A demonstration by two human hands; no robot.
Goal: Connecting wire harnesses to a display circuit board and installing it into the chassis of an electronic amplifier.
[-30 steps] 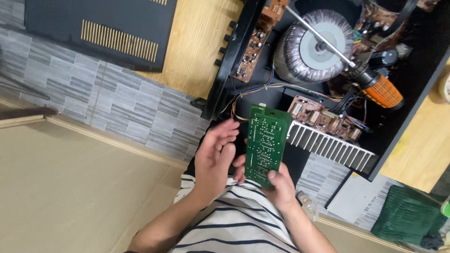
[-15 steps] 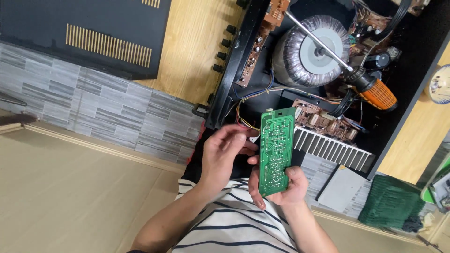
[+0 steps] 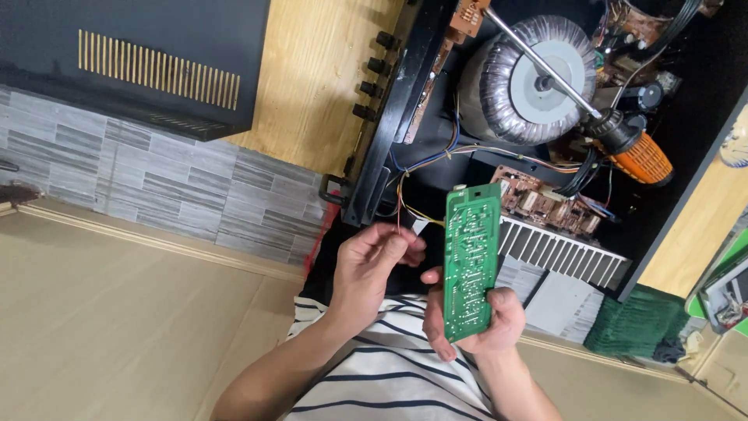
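A wooden table carries an opened black electronics case, with grey tiled floor beside it. The right hand clasps a long green circuit board by its lower end, solder side toward the camera, apparently so its tracks can be read. The board rises from that grip toward the case, just in front of a finned metal heat sink. The left hand, just beside the grip, pinches thin coloured wires between closed fingertips, likely keeping them off the board. The board is narrow, dotted with silvery solder points.

Open black amplifier chassis on wooden table.
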